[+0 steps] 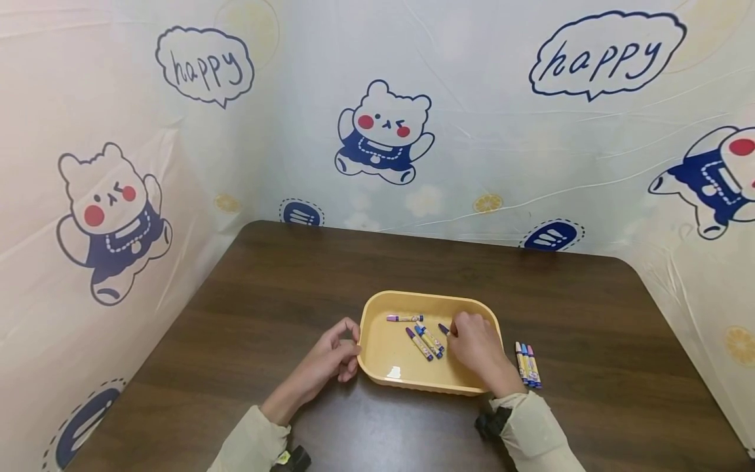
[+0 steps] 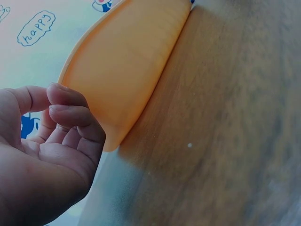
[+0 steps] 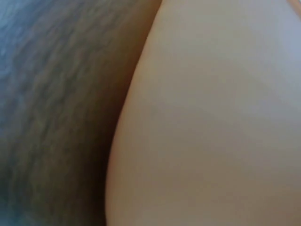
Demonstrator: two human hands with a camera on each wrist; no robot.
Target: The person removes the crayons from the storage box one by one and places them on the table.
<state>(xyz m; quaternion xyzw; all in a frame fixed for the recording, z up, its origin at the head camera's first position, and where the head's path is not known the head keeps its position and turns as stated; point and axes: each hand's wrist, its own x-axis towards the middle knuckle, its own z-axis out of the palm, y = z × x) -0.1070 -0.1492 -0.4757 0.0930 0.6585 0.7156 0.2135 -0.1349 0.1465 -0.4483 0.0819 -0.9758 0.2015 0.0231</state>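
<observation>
A shallow yellow tray (image 1: 383, 379) stands on the brown table. My right hand (image 1: 476, 347) reaches down inside its right part and pinches a dark-tipped crayon (image 1: 444, 329); most of that crayon is hidden behind the fingers. To the left of these fingers lie several crayons in the tray, among them a purple one (image 1: 419, 344) and a pink-purple one (image 1: 405, 318). At the tray's left end, my left hand (image 1: 330, 354) holds the rim with curled fingers. The left wrist view has the fingertips (image 2: 59, 89) right at the edge of the tray wall (image 2: 122, 61).
Three crayons (image 1: 527, 365) lie side by side on the table (image 1: 283, 282), just right of the tray. A printed cloth (image 1: 466, 151) with cartoon bears encloses the table at the back and sides. A blurred pale surface fills most of the right wrist view.
</observation>
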